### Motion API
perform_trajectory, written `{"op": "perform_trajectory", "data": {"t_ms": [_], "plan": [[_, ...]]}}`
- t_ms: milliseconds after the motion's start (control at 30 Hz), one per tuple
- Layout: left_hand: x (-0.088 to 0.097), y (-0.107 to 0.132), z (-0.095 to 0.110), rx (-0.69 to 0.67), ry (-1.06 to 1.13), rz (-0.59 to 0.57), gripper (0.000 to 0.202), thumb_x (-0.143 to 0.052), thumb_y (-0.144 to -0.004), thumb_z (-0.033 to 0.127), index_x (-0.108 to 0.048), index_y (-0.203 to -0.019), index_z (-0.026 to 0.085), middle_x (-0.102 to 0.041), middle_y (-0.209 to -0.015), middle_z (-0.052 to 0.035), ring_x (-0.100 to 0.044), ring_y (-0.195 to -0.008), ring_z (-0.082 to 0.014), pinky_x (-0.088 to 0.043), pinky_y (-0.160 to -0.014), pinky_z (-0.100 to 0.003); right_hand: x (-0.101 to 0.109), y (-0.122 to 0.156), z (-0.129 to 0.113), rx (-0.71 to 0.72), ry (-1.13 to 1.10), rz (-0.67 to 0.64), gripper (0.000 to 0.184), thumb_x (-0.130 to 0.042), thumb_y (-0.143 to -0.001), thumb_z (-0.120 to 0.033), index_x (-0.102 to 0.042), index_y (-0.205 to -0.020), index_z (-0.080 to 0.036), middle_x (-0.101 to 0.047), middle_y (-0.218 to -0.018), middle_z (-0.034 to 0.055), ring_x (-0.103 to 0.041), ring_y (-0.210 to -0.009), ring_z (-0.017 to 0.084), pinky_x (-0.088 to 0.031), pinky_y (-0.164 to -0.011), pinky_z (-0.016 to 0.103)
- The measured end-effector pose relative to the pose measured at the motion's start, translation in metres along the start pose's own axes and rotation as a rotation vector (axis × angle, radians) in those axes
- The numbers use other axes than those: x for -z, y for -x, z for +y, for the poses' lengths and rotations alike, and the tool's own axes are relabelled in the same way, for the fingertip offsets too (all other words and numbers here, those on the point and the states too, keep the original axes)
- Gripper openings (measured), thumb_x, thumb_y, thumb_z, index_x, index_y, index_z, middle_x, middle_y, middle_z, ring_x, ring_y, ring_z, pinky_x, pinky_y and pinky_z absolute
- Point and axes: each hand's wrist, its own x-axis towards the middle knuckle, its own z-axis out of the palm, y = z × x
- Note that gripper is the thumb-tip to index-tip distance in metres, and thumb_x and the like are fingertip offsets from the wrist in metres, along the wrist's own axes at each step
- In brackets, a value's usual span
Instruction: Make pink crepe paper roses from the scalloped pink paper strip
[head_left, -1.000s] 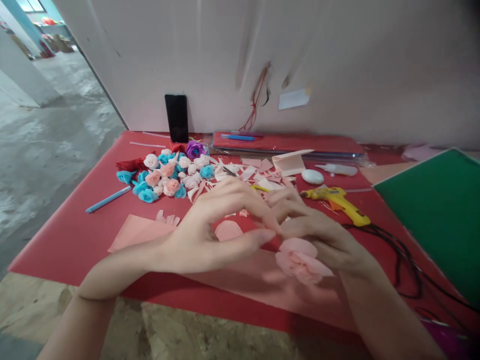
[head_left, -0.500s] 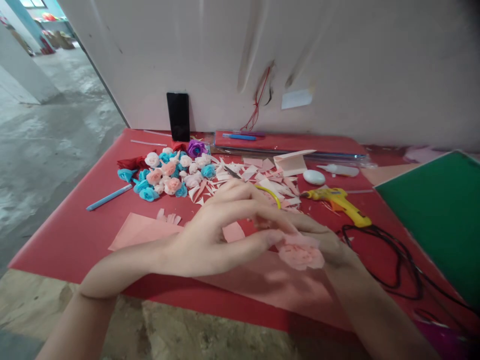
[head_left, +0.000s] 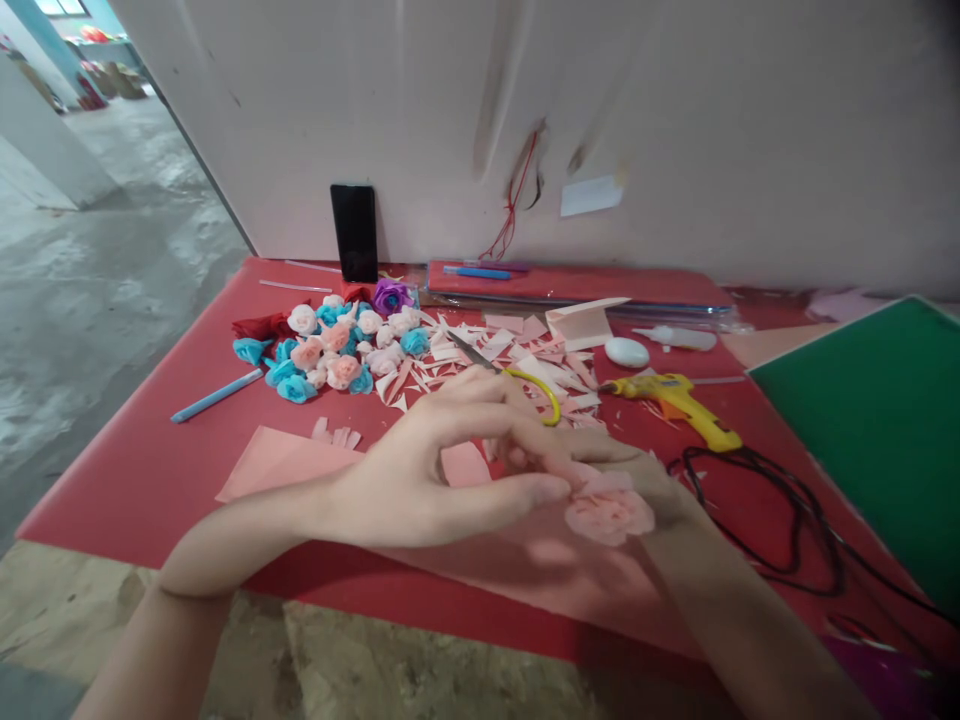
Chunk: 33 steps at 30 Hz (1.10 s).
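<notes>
A pale pink paper rose [head_left: 611, 512] hangs at the fingertips of my left hand [head_left: 442, 460], its thumb and forefinger pinched at the flower's left edge. Directly behind the bloom is my right hand [head_left: 649, 480], with curled fingers against it, largely covered by the flower and my left fingers. Below both hands lies a sheet of pink crepe paper [head_left: 540, 580]. Just beyond my knuckles, scissors with yellow handles [head_left: 546, 392] rest on pink and white paper scraps [head_left: 420, 372].
A pile of finished paper roses [head_left: 341, 340] sits at the left, near a blue pen [head_left: 217, 395]. At the right are a yellow glue gun [head_left: 697, 405] with a black cord [head_left: 806, 510], a white oval object [head_left: 627, 352] and a green board [head_left: 877, 430]. A phone [head_left: 355, 232] leans on the wall.
The rose and my fingertips have shifted slightly right. My left fingers sit a little lower, and more of the scissors shows. The pinch on the rose stays closed.
</notes>
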Motion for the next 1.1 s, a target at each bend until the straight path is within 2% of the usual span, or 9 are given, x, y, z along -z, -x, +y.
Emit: {"op": "perform_trajectory", "data": {"t_ms": [133, 333, 433, 533, 700, 867, 1000, 1100], "plan": [[-0.002, 0.0, 0.001, 0.018, 0.008, 0.017, 0.004, -0.064, -0.076, 0.012, -0.063, -0.072, 0.012, -0.053, -0.07, 0.0011, -0.048, -0.069, -0.0089, -0.04, -0.075, -0.024, 0.0, -0.001, 0.001, -0.009, -0.01, -0.014, 0.036, -0.053, -0.075, -0.062, -0.057, -0.07, -0.026, -0.058, -0.086, 0.0018, -0.058, -0.085, 0.019, -0.05, -0.075, 0.032], [-0.002, -0.001, 0.002, 0.067, 0.027, 0.017, 0.008, -0.067, -0.074, 0.014, -0.062, -0.068, 0.013, -0.056, -0.069, 0.0008, -0.049, -0.069, -0.0089, -0.041, -0.072, -0.023, -0.004, 0.0, -0.011, -0.015, 0.01, 0.039, 0.036, -0.058, -0.073, -0.06, -0.057, -0.063, -0.025, -0.054, -0.08, 0.0005, -0.056, -0.083, 0.017, -0.047, -0.082, 0.031], [-0.001, -0.001, 0.003, 0.077, -0.018, 0.006, 0.005, -0.067, -0.075, 0.014, -0.063, -0.07, 0.014, -0.06, -0.072, 0.0004, -0.05, -0.072, -0.0098, -0.041, -0.074, -0.024, -0.003, 0.001, -0.012, -0.021, 0.013, 0.064, 0.039, -0.055, -0.072, -0.064, -0.057, -0.063, -0.026, -0.053, -0.079, 0.0003, -0.055, -0.077, 0.017, -0.048, -0.077, 0.032], [-0.001, -0.001, 0.004, 0.069, -0.058, 0.008, 0.004, -0.067, -0.074, 0.014, -0.064, -0.072, 0.014, -0.061, -0.073, 0.0005, -0.051, -0.073, -0.01, -0.041, -0.077, -0.025, -0.005, 0.005, -0.011, -0.019, 0.057, 0.08, 0.035, -0.053, -0.076, -0.061, -0.058, -0.067, -0.028, -0.054, -0.08, 0.0008, -0.055, -0.077, 0.018, -0.049, -0.075, 0.033], [-0.001, 0.0, 0.003, 0.049, -0.043, 0.007, 0.004, -0.068, -0.074, 0.013, -0.065, -0.072, 0.013, -0.059, -0.07, 0.001, -0.051, -0.071, -0.0083, -0.04, -0.071, -0.022, -0.011, 0.012, -0.009, 0.09, 0.247, 0.122, 0.018, -0.057, -0.078, -0.049, -0.054, -0.076, -0.032, -0.056, -0.089, 0.0009, -0.057, -0.088, 0.02, -0.048, -0.085, 0.034], [-0.001, 0.0, 0.0, 0.02, -0.063, -0.015, 0.006, -0.067, -0.075, 0.015, -0.063, -0.071, 0.014, -0.055, -0.068, 0.0022, -0.049, -0.07, -0.0086, -0.039, -0.074, -0.024, -0.006, 0.008, -0.008, 0.166, 0.354, 0.019, 0.028, -0.051, -0.079, -0.056, -0.049, -0.072, -0.029, -0.055, -0.082, 0.0005, -0.058, -0.079, 0.018, -0.05, -0.077, 0.031], [-0.002, 0.001, -0.002, 0.041, -0.058, -0.044, 0.007, -0.065, -0.076, 0.014, -0.06, -0.07, 0.013, -0.055, -0.071, 0.0012, -0.048, -0.072, -0.0093, -0.037, -0.076, -0.025, -0.004, 0.007, -0.005, 0.194, 0.371, 0.052, 0.029, -0.05, -0.079, -0.056, -0.047, -0.074, -0.028, -0.056, -0.085, 0.002, -0.058, -0.088, 0.021, -0.048, -0.083, 0.034], [-0.002, 0.001, -0.002, 0.048, -0.033, -0.065, 0.007, -0.062, -0.077, 0.013, -0.058, -0.071, 0.013, -0.056, -0.074, 0.0003, -0.049, -0.075, -0.0095, -0.038, -0.076, -0.025, -0.004, 0.01, -0.004, 0.21, 0.381, 0.041, 0.03, -0.052, -0.077, -0.058, -0.048, -0.072, -0.028, -0.057, -0.081, 0.0014, -0.059, -0.083, 0.021, -0.049, -0.08, 0.034]]}}
